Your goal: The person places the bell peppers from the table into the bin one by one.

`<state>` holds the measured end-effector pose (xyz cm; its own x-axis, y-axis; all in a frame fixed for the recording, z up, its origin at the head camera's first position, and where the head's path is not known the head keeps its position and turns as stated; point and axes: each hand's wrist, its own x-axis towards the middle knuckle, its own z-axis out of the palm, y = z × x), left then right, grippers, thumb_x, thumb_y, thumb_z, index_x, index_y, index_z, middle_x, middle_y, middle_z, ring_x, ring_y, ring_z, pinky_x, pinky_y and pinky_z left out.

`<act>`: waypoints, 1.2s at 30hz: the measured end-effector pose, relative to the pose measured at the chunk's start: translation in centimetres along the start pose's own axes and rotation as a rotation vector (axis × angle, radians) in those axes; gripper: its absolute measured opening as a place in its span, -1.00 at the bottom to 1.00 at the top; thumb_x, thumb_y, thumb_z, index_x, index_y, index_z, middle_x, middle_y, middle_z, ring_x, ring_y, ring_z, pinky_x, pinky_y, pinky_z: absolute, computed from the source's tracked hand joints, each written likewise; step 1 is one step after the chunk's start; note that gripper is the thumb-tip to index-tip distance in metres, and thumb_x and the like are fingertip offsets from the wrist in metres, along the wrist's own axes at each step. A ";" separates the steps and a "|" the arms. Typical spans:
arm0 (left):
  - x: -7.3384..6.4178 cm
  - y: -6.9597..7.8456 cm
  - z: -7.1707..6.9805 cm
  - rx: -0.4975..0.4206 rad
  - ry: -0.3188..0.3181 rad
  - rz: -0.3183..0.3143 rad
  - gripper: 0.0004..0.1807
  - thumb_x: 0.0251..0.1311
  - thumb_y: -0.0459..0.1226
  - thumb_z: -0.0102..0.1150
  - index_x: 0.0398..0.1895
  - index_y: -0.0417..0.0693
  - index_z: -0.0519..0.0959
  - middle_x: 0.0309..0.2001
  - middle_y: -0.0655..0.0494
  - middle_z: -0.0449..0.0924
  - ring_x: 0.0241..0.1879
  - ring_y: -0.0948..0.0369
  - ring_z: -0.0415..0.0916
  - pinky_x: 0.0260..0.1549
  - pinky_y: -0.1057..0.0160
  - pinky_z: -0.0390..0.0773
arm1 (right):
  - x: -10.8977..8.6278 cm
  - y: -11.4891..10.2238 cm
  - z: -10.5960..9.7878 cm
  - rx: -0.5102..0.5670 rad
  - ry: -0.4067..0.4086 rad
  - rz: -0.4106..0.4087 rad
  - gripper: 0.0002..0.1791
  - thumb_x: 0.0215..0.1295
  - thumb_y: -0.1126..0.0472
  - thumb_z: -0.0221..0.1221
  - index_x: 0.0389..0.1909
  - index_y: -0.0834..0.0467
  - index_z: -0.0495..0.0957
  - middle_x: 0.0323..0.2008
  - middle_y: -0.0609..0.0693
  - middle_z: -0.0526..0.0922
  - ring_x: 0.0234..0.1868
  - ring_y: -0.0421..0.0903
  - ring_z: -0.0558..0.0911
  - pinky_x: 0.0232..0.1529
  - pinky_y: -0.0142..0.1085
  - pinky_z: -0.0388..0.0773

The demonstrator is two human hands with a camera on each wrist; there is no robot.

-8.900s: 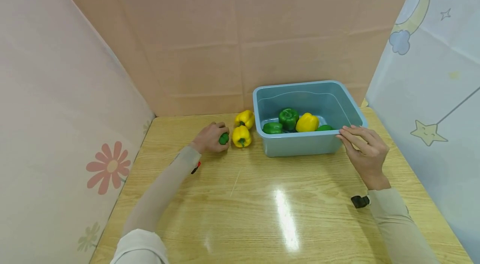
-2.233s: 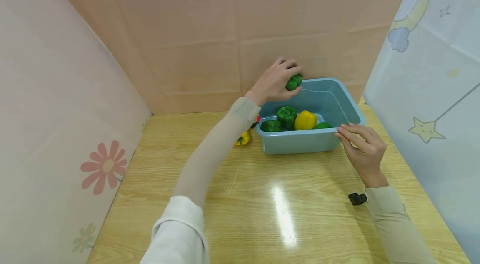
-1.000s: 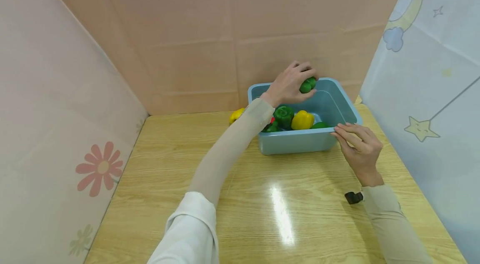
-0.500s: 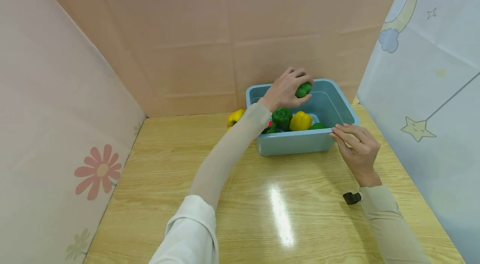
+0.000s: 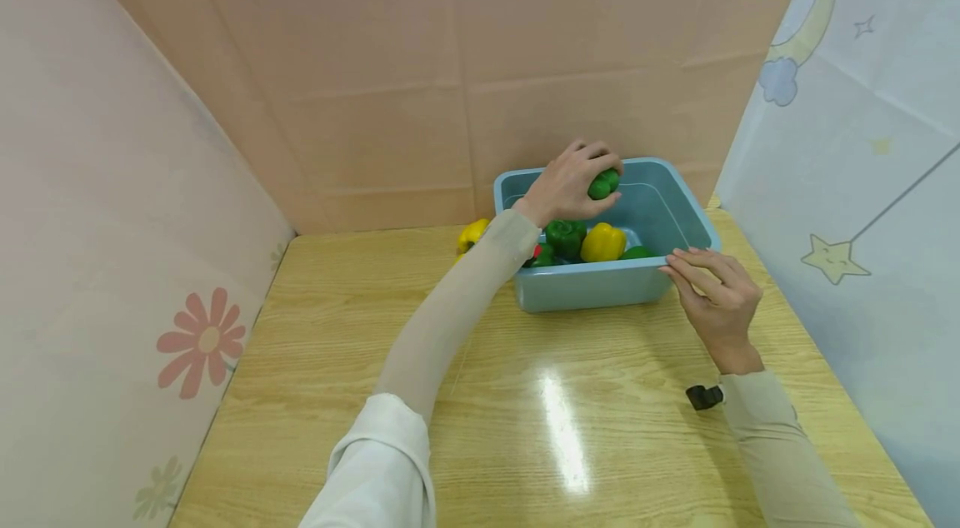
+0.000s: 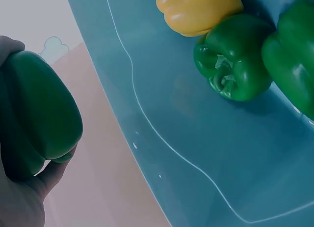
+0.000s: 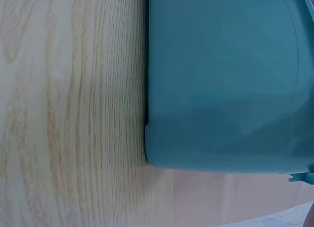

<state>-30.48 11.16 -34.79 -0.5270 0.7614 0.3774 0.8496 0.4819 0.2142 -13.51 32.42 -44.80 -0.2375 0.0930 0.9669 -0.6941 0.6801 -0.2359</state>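
A green bell pepper (image 5: 603, 183) is gripped in my left hand (image 5: 564, 185), held over the back of the blue plastic tub (image 5: 592, 288). In the left wrist view, fingers and thumb curl round the pepper (image 6: 46, 109) near the tub's wall. Inside the tub lie a yellow bell pepper (image 5: 603, 242) and several green ones, including an upright green pepper (image 5: 566, 238); my left wrist partly covers one at the left. My right hand (image 5: 720, 295) pinches the tub's front right rim between fingers and thumb; it is almost wholly out of the right wrist view.
On the wooden table (image 5: 345, 328), left of the tub, sits a yellow bell pepper (image 5: 472, 234); yellow also shows just below it, mostly hidden by my sleeve. A peach cloth wall (image 5: 360, 95) rises behind the tub, and patterned cloth walls stand at both sides.
My left hand has carried the green pepper from the table, beside the yellow peppers, up and right over the tub, and has lately sunk slightly. My right hand keeps hold of the rim.
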 end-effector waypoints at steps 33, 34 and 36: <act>0.1 0.4 -3.2 0.140 -0.056 -0.034 -0.50 0.45 0.23 0.12 0.30 0.29 0.61 0.28 0.31 0.58 0.32 0.21 0.48 0.28 0.21 0.49 | -0.1 0.8 0.3 0.021 -0.006 0.005 -0.74 0.24 0.15 0.53 -0.32 0.32 0.85 -0.33 0.31 0.81 -0.35 0.43 0.68 0.20 -0.30 0.67; 0.0 0.4 -3.3 0.131 -0.054 -0.033 -0.51 0.46 0.22 0.13 0.30 0.27 0.61 0.28 0.30 0.58 0.31 0.21 0.48 0.28 0.22 0.49 | 0.0 0.7 0.3 0.020 -0.006 0.004 -0.74 0.24 0.15 0.53 -0.33 0.32 0.85 -0.33 0.32 0.81 -0.35 0.43 0.68 0.20 -0.29 0.67; -0.2 0.3 -3.5 0.103 -0.049 -0.025 -0.52 0.46 0.18 0.16 0.29 0.24 0.62 0.26 0.28 0.59 0.28 0.22 0.49 0.26 0.25 0.49 | 0.1 0.6 0.3 0.015 -0.006 0.005 -0.73 0.24 0.15 0.53 -0.33 0.33 0.85 -0.34 0.32 0.81 -0.36 0.43 0.68 0.20 -0.30 0.67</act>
<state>-30.05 9.69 -31.64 -0.5507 0.7675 0.3281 0.8310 0.5414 0.1283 -14.15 32.57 -44.85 -0.2446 0.0921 0.9653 -0.7033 0.6685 -0.2419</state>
